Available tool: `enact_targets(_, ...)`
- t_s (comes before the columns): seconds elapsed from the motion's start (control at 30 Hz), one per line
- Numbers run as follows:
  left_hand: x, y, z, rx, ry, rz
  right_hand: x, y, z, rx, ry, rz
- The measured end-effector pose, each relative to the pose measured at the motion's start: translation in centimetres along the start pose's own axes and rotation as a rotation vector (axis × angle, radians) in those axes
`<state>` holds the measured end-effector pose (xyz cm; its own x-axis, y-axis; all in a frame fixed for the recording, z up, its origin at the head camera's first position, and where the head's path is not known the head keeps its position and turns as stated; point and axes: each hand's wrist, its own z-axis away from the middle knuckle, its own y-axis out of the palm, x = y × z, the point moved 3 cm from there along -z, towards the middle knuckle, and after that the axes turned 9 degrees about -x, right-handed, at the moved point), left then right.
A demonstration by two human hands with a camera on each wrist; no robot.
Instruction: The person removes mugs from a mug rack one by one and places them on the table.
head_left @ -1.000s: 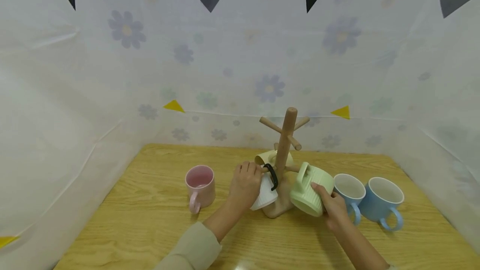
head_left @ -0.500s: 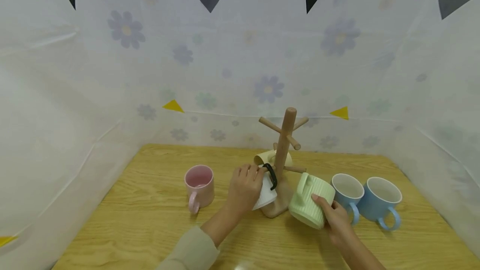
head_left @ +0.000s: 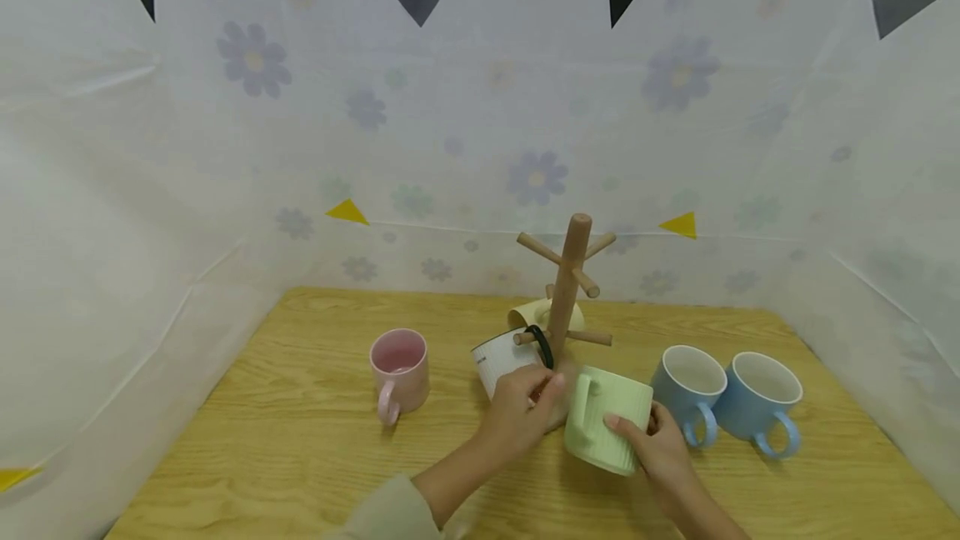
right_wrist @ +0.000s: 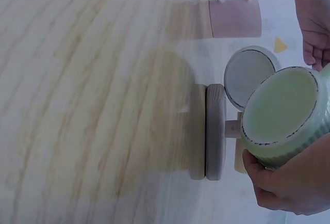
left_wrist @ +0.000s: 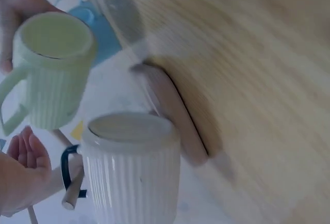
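My right hand (head_left: 663,444) grips a pale green ribbed mug (head_left: 618,415) by its body, thumb on the near side. The mug's handle faces left, and the right wrist view shows its underside. My left hand (head_left: 517,411), fingers loosely bent and holding nothing, is just left of the green mug; whether it touches the mug's handle is unclear. Behind that hand a white ribbed mug (head_left: 498,357) hangs tilted, its black handle (left_wrist: 66,172) over a lower peg of the wooden mug tree (head_left: 570,290). A cream mug (head_left: 528,315) is on the tree's far side.
A pink mug (head_left: 400,369) stands upright on the wooden table (head_left: 300,440) to the left. Two blue mugs, the nearer one (head_left: 686,390) and the outer one (head_left: 757,398), stand at the right. Bare pegs stick out from the tree's upper part and lower right.
My left hand has let go of the white mug, which stays on its peg, and has moved right toward the green mug. My right hand has lowered the green mug away from the lower right peg.
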<state>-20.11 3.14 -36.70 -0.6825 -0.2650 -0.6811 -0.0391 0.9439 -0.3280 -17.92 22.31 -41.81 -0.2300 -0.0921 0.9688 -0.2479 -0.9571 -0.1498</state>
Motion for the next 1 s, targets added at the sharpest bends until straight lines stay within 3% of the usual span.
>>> enact_targets(0.1, -0.1, 0.3, 0.2, 0.030, -0.280, 0.197, -0.2, 0.2, 0.3, -0.009, -0.034, 0.036)
enact_targets(0.2, -0.1, 0.8, 0.4, 0.061, -0.494, 0.344, -0.3, 0.5, 0.5, -0.012, -0.072, 0.044)
enact_targets(0.37, -0.4, 1.6, 1.1, 0.137, -0.805, 0.501, -0.4, 0.7, 0.9, -0.021, -0.145, 0.068)
enact_targets(0.5, -0.8, 2.0, 1.6, 0.189, -0.984, 0.550, -0.4, 0.9, 1.2, -0.036, -0.216, 0.092)
enact_targets(0.63, -0.9, 2.1, 2.1, 0.233, -1.063, 0.630, -0.4, 1.1, 1.4, -0.025, -0.300, 0.084)
enact_targets(0.77, -1.1, 1.9, 2.9, 0.226, -1.068, 0.667, -0.6, 1.1, 1.4, 0.000, -0.360, 0.097)
enact_targets(0.87, -1.5, 1.7, 3.6, 0.215, -1.032, 0.690, -0.6, 1.1, 1.6, 0.040, -0.436, 0.093)
enact_targets(1.0, -2.0, 1.1, 4.7, 0.210, -0.939, 0.749, -0.4, 1.3, 2.0, 0.168, -0.574, 0.039)
